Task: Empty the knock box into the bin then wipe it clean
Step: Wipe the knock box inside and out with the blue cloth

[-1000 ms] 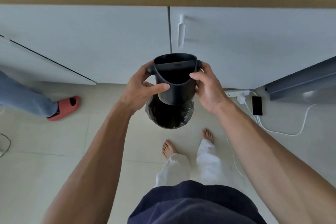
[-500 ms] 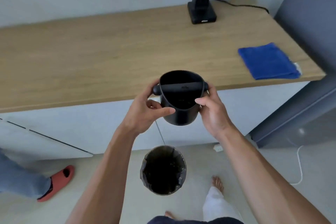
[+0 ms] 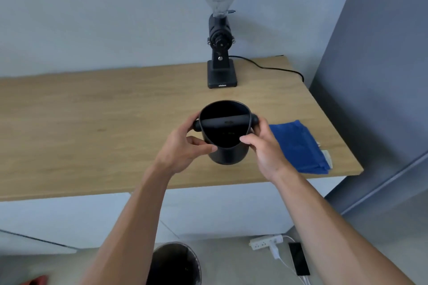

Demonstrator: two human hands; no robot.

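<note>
The black knock box (image 3: 228, 152) is upright, its mouth facing me and its knock bar running across the top. It hangs over the wooden counter (image 3: 92, 122), gripped from both sides. My left hand (image 3: 183, 148) holds its left side with the thumb on the front wall. On the right side, my right hand (image 3: 264, 146) grips it. A folded blue cloth (image 3: 298, 146) lies on the counter just right of my right hand. The dark round bin (image 3: 176, 264) stands on the floor below, between my forearms.
A black coffee grinder (image 3: 220, 37) with a clear hopper stands at the back of the counter, its cord trailing right. A grey wall panel (image 3: 382, 76) bounds the counter's right end. On the floor lie a power strip (image 3: 266, 240) and a phone (image 3: 300, 261).
The knock box has been lifted from above the bin on the floor up to counter height, still held in both hands. My view has tilted up from the floor to the counter and grinder.
</note>
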